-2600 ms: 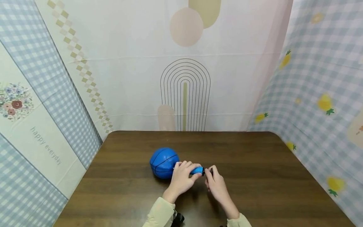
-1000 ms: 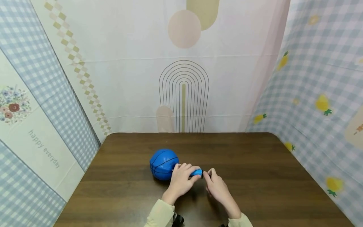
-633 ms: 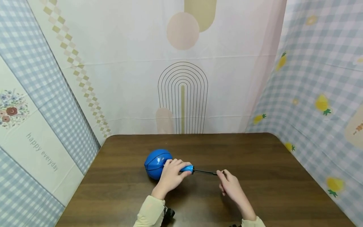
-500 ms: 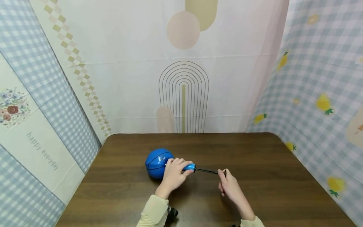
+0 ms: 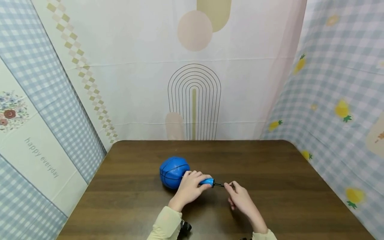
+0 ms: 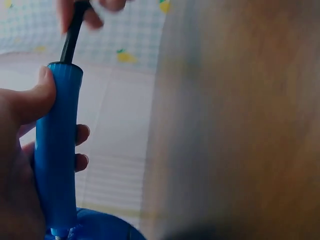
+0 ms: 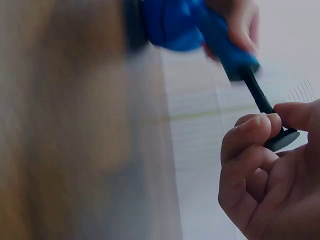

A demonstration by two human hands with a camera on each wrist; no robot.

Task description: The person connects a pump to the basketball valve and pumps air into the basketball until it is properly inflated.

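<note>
A blue ball with black seam lines (image 5: 173,170) rests on the brown table, its surface a little dented. My left hand (image 5: 189,187) wraps round the blue barrel of a hand pump (image 6: 57,145), right beside the ball. At the barrel's lower end, the left wrist view shows a metal needle fitting close against the ball. My right hand (image 5: 241,197) pinches the pump's black handle (image 7: 282,140) between thumb and fingers. A short stretch of black rod (image 5: 219,184) shows between barrel and handle.
The wooden table (image 5: 135,206) spreads out round both hands. Behind it hangs a patterned white cloth (image 5: 135,93), with checked cloths at the left and right sides. A black wrist camera (image 5: 186,227) sits at the left sleeve.
The right hand drew the rod out to the right, then pushed it partly back toward the barrel. The ball and left hand shifted left, then back right.
</note>
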